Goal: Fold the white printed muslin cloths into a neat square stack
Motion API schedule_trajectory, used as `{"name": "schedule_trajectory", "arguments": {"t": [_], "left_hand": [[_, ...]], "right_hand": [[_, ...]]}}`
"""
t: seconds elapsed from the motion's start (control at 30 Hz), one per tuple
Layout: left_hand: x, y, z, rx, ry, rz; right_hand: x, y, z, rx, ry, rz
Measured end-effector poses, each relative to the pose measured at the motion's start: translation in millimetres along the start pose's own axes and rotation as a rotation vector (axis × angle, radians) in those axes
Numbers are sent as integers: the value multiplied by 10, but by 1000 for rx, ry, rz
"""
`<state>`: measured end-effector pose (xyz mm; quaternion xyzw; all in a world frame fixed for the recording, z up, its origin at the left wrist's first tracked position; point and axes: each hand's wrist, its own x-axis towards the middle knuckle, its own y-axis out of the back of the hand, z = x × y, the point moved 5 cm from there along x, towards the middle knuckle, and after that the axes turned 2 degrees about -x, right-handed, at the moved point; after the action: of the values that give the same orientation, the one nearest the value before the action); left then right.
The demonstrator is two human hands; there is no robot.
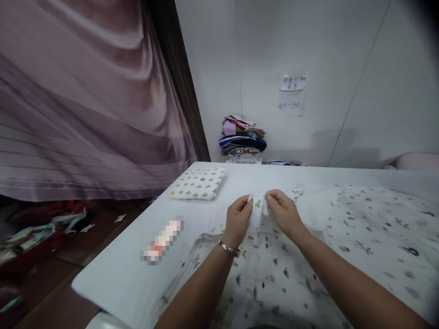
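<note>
1. Wall (260, 50), twelve to three: pale, smooth, jointed by thin seams. One, as far as I see on my feed.
2. Curtain (96, 100), ten o'clock: one pinkish drape, softly pleated, sheer-looking lower down. It cuts off my view of whatever lies behind.
3. Table (116, 274), across six: white, flat, rounded near corner.
4. Printed cloth (373, 237), six round to four on the table: thin, crinkled, gauzy, white with small leaf and plant motifs. Rumpled; its raised fold lies near half past five.
5. Forearms (202, 283), two, reaching up from five and seven; they block part of the cloth from me.
6. Red container (37, 246), eight o'clock, on the floor: filled, contents too blurred to count.
7. Fabric stack (243, 139), just off centre towards one, beyond the table edge: folded, mixed colours, layers too overlapped for me to count.
8. Folded piece (199, 183), just off centre towards eight: one, squarish, padded-looking, grey motifs on white.
9. Left hand (238, 218), half past five, and right hand (283, 210), four: each pinches the cloth's fold, thumb closed to fingers, slightly apart.
10. Pixelated patch (163, 242), half past seven: elongated, unidentifiable.
11. Paper notes, two, near two o'clock: upper (293, 82), handwritten characters; lower (291, 105), "45-50".
12. Bracelet (229, 249), six: one, silvery, on the left wrist.
</note>
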<state>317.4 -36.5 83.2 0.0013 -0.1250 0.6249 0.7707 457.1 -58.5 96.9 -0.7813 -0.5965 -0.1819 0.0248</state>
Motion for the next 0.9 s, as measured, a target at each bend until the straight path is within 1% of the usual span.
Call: {"name": "schedule_trajectory", "arguments": {"t": [0.1, 0.27, 0.47, 0.53, 0.6, 0.7, 0.77, 0.83, 0.9], "left_hand": [[-43, -12, 30, 40, -14, 20], [-100, 14, 73, 92, -26, 58], [-77, -27, 40, 23, -53, 59], [-69, 7, 54, 24, -50, 87], [-78, 97, 132, 49, -71, 124], [-130, 342, 363, 133, -184, 190], [-199, 558, 531, 164, -280, 265], [-292, 772, 657, 158, -350, 357], [-390, 932, 723, 144, -368, 418]], "right_hand": [[-5, -15, 23, 20, 8, 22], [-12, -52, 24, 2, 34, -1], [-36, -142, 27, 9, 55, -40], [-67, -151, -3, -6, 93, -60], [-111, -136, -56, -69, 185, -131], [-194, -27, -65, -265, 323, -299], [-234, 149, 21, -415, 373, -365], [-256, 399, 154, -540, 420, -370], [-274, 684, 314, -627, 456, -356]]}}
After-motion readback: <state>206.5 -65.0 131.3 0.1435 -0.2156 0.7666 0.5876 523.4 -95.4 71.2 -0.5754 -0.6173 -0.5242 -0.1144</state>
